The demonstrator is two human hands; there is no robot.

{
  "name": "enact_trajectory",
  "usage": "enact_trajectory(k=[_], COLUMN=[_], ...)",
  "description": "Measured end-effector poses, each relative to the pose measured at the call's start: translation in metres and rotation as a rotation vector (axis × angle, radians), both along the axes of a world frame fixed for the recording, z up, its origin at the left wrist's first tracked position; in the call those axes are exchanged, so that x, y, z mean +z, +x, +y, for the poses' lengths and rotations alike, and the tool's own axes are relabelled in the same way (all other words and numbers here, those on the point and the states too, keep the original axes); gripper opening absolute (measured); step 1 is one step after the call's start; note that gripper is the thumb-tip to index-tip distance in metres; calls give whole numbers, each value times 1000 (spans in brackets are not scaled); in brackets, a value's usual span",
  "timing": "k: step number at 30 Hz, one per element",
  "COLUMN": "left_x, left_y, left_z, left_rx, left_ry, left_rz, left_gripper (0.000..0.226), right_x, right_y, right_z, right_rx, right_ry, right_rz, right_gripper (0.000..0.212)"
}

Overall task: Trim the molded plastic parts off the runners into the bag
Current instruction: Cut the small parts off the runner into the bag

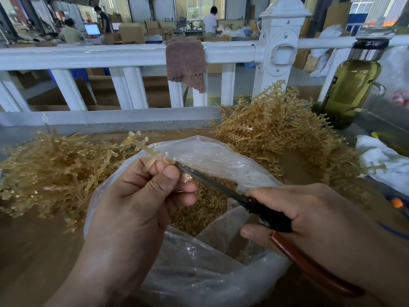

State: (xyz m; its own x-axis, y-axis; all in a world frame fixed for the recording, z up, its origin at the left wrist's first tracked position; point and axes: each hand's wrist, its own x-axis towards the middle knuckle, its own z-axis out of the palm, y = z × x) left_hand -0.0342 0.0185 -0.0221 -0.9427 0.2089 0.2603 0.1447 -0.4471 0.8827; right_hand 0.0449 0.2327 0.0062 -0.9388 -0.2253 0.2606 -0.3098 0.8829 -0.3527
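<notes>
My left hand pinches a translucent amber runner that sticks up and to the left above a clear plastic bag. My right hand grips cutters with dark blades and brown handles. The blade tips touch the runner right beside my left fingertips. Several small amber cut parts lie inside the open bag. A heap of bare runners lies on the left. A heap of runners still bearing parts lies at the back right.
A white railing with a brown cloth hung on it borders the wooden table at the back. A green-tinted bottle stands at the right, with a white cloth below it. People work at benches far behind.
</notes>
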Motion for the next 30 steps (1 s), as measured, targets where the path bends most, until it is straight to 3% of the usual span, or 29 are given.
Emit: enact_trajectory(k=[30], left_x=[-1], left_y=[-1], left_z=[-3], left_rx=[-25], left_ry=[-26], left_rz=[-32], left_gripper=[7], right_x=[0], right_y=[0], right_z=[1], right_rx=[-31], right_ry=[36], right_rz=[-4], right_gripper=[44])
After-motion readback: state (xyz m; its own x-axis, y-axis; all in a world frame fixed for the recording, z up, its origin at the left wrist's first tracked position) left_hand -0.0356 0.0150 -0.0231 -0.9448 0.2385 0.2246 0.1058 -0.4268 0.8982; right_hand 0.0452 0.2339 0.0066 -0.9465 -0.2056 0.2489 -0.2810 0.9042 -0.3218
